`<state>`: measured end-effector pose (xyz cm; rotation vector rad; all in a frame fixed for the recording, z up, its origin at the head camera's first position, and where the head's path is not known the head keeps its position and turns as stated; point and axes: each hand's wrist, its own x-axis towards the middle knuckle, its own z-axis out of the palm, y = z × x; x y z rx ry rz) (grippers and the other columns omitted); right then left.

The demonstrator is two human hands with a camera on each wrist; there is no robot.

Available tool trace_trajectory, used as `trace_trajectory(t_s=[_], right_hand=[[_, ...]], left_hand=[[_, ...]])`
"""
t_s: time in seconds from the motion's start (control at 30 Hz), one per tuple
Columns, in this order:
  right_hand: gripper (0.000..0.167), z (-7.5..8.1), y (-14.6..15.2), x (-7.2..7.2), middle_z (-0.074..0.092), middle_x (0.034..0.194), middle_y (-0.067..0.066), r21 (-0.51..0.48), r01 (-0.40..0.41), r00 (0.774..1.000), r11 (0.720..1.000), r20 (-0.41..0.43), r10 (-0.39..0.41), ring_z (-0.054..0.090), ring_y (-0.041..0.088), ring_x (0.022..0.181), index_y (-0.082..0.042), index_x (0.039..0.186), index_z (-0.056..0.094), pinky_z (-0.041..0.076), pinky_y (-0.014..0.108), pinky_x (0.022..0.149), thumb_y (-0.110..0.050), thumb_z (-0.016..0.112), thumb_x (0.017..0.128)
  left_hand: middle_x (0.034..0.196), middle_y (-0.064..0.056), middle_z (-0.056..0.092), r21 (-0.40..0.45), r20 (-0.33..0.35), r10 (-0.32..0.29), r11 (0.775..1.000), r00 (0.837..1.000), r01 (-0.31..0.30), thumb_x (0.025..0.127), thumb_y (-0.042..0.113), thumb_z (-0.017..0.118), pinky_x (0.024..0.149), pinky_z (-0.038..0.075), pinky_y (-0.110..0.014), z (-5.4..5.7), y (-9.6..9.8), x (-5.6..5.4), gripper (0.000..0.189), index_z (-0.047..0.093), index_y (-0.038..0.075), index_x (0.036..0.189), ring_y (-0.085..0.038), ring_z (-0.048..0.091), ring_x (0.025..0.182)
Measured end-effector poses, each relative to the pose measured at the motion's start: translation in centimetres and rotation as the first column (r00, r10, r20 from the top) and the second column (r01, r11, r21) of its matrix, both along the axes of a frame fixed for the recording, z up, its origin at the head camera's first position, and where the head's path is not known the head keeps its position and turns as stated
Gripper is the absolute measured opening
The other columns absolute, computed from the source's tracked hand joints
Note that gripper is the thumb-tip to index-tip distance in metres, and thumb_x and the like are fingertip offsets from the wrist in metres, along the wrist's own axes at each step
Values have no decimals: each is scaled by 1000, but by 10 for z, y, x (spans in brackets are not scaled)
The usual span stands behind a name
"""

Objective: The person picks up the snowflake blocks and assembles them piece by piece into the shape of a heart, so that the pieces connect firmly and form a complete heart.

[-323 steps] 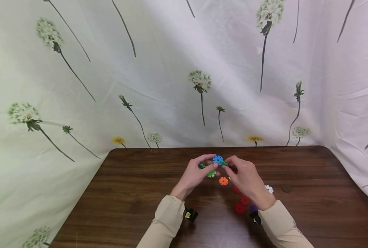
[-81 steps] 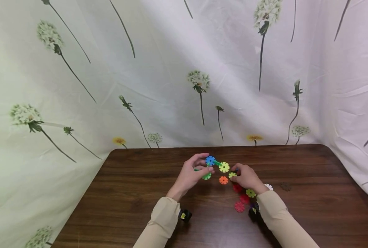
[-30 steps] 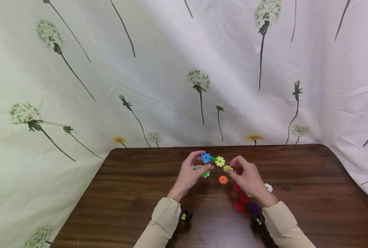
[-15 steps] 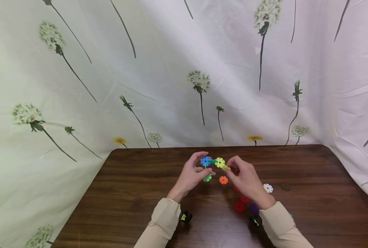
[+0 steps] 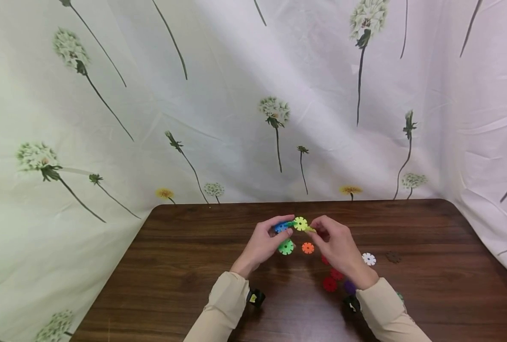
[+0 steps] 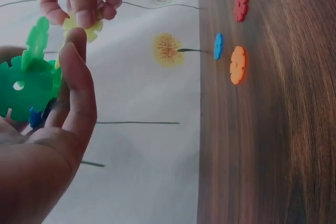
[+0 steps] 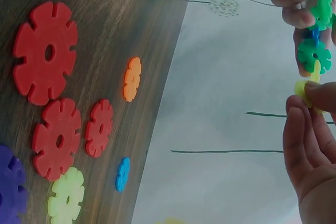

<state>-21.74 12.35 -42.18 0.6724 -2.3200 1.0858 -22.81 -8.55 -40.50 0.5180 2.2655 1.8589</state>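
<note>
My left hand [image 5: 262, 241] holds a chain of notched plastic snowflake discs above the table. In it are a blue disc [image 5: 280, 227], a light green disc [image 5: 285, 247], a darker green disc [image 7: 314, 56] and a yellow disc [image 5: 300, 223]. My right hand [image 5: 338, 243] pinches a second yellow disc [image 5: 311, 229] between thumb and fingertips, at the lower right edge of the chain's yellow one. In the left wrist view, a large green disc [image 6: 31, 95] faces the camera, and fingers cover part of the blue disc.
On the brown table [image 5: 172, 266] lie loose discs: orange [image 5: 307, 248], white [image 5: 369, 259], brown [image 5: 393, 257], purple [image 5: 350, 287] and several red ones [image 5: 330, 284]. The right wrist view also shows a blue disc [image 7: 123, 174] and a yellow-green disc [image 7: 66, 198]. A dandelion-print cloth hangs behind.
A yellow disc has joined the chain since the oldest frame. My right hand has lifted the second yellow disc from the table to the chain's end. The blue disc has tilted in my left hand.
</note>
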Motion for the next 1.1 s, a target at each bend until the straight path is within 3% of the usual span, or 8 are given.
trace_trajectory(t_s=[0.17,0.4,0.6,0.7,0.87,1.1], right_hand=[[21,-2,-3,-1,67,84,-1,-15,12,999,1000,-39,-12,63,7,72,-8,95,64,55,23,63,1,75,80],[19,0,-5,1,71,81,0,-18,20,996,1000,-83,-21,63,5,68,-8,90,68,55,22,60,2,77,76],[19,1,-6,3,71,80,0,4,18,992,1000,-123,-17,60,3,66,-8,88,69,53,22,58,3,78,75],[18,0,-7,3,70,80,1,5,31,989,1000,-143,-30,60,4,66,-8,88,68,53,23,59,2,78,76],[19,-4,-10,4,70,79,2,-51,55,984,997,-170,-62,62,6,68,-7,86,68,53,25,58,4,78,74],[19,-4,-11,2,70,77,2,-78,38,981,996,-185,-52,61,5,66,-6,84,68,53,26,56,6,78,73]], left_hand=[[102,-26,69,42,-1,13,999,1000,-13,99,18,55,68,55,-22,0,0,-1,30,62,11,128,-24,72,88],[109,-23,66,71,-21,22,997,1000,-21,97,14,57,85,56,-44,1,0,-4,28,66,1,121,-9,69,83],[109,-22,66,56,-25,1,998,1000,0,97,14,57,86,54,-50,2,-1,-4,28,66,2,121,-11,70,83],[110,-22,67,66,-19,-2,998,1000,3,98,15,57,86,54,-49,2,-1,-3,27,68,0,118,-12,71,83],[114,-19,66,94,-4,0,996,1000,0,98,15,57,83,57,-37,2,0,-2,26,70,-2,113,-21,72,89],[118,-17,65,108,2,-7,994,1000,7,98,16,56,82,57,-30,1,0,-2,27,71,-3,110,-36,69,98]])
